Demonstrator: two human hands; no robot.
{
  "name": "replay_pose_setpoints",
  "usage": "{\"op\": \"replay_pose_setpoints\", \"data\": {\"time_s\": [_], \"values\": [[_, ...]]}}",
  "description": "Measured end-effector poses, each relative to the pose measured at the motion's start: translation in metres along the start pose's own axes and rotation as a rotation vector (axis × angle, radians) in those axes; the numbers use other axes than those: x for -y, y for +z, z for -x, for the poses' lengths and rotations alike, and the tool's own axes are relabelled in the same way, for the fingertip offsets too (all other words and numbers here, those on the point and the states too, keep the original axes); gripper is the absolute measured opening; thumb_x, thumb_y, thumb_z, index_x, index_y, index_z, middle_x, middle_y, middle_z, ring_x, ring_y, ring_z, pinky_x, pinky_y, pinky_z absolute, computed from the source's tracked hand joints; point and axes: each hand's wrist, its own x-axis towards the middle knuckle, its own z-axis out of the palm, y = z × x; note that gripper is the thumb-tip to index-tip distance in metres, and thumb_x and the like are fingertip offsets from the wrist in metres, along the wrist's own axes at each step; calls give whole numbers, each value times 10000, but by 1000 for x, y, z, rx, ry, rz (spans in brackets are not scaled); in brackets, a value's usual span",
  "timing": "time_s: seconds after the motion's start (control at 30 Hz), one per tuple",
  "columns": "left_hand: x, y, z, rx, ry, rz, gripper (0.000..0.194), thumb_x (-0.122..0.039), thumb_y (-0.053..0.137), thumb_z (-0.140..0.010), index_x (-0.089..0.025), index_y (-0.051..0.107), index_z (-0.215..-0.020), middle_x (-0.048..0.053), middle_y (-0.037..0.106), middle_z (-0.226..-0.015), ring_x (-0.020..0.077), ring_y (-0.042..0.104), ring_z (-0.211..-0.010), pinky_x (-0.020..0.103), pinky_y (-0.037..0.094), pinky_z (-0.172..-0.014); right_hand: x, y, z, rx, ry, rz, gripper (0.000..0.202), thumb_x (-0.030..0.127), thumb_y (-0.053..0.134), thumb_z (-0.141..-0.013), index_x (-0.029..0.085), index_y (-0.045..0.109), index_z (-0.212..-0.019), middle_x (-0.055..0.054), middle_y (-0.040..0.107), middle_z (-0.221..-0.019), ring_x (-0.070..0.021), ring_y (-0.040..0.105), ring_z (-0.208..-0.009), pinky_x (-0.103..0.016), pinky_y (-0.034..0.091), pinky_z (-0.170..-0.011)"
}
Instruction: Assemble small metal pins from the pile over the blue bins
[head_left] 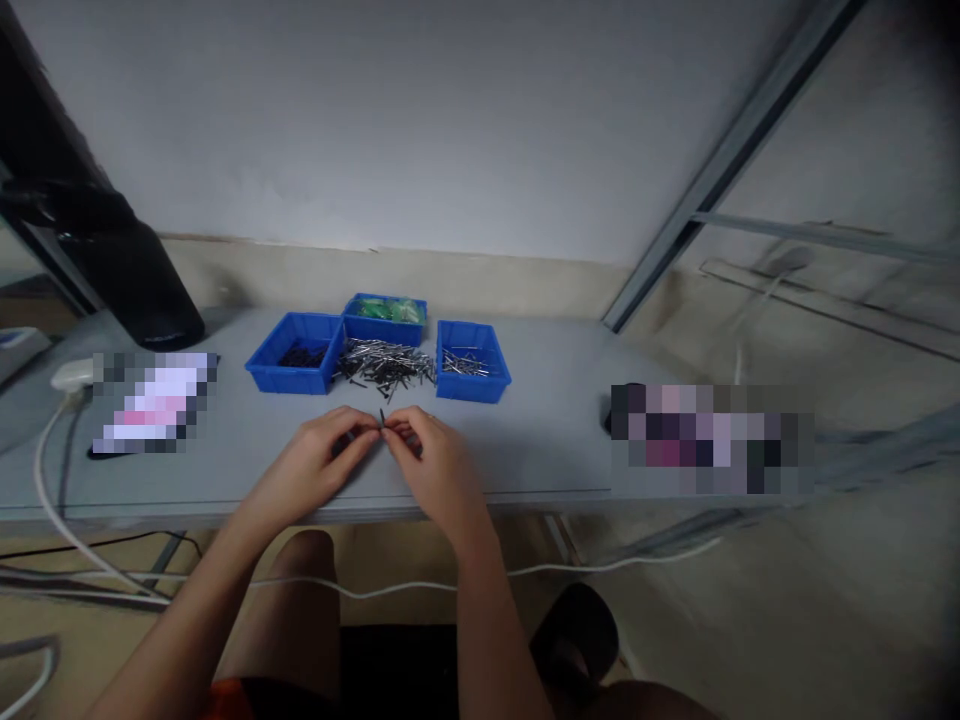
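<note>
Where the hands meet: fingers of the left hand (330, 455) and right hand (435, 460) pinched nearly closed, tips together on a small dark piece (382, 415), upright between them; clock centre for all bearings.
Metal pile: loose thin pieces (386, 368), silver and dark, at 12 o'clock, just beyond the fingertips; its sides reach the bins.
Left blue bin (292, 379): 10 o'clock, dark pieces inside.
Right blue bin (474, 390): 2 o'clock, silver pieces inside.
Rear blue bin (384, 332): 12 o'clock, behind the pile, green contents.
Black bottle (142, 285): 10 o'clock, well beyond the left bin.
Lit screen (157, 400): 9 o'clock, pixelated, white plug (73, 376) beside it.
Pixelated item (697, 440): 3 o'clock, near the front edge; identity cannot be told.
Table (551, 410): front edge at 6 o'clock, forearms crossing it; widest open room at 3 o'clock, narrower at 9.
</note>
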Motion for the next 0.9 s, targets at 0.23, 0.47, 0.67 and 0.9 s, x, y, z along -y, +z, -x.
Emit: {"op": "replay_pose_setpoints", "data": {"time_s": [0.23, 0.47, 0.67, 0.9], "values": [[0, -2, 2, 23, 3, 22, 229, -324, 451, -921, -179, 628, -913, 33, 674, -904, 164, 613, -829, 274, 471, -764, -1, -2, 0, 59, -72, 66, 100, 146, 571, -848, 223, 633, -867, -17, 679, -839, -166, 625, -808, -293, 474, -745], [4, -1, 1, -39, -35, -1, 229, -360, 487, -891, -178, 624, -870, 32, 676, -839, 166, 610, -766, 287, 478, -719, 0, -3, 0, 89, -146, 36, 219, 123, 482, -893, 235, 652, -972, -24, 693, -938, -160, 619, -907, -302, 474, -825], [3, 0, 0, -47, -45, -14, 224, -350, 479, -880, -177, 621, -868, 38, 681, -844, 165, 614, -752, 283, 484, -695, 1, -4, 1, -12, -52, -47, 266, 189, 433, -912, 246, 612, -1100, -37, 695, -995, -167, 641, -922, -308, 497, -812], [4, 0, -1, -60, -47, -27, 238, -358, 470, -883, -176, 620, -852, 41, 677, -839, 169, 612, -756, 289, 478, -701, -1, -1, 1, -50, -5, -54, 214, 233, 501, -884, 217, 617, -1063, -50, 707, -912, -172, 659, -825, -293, 507, -736]]}}
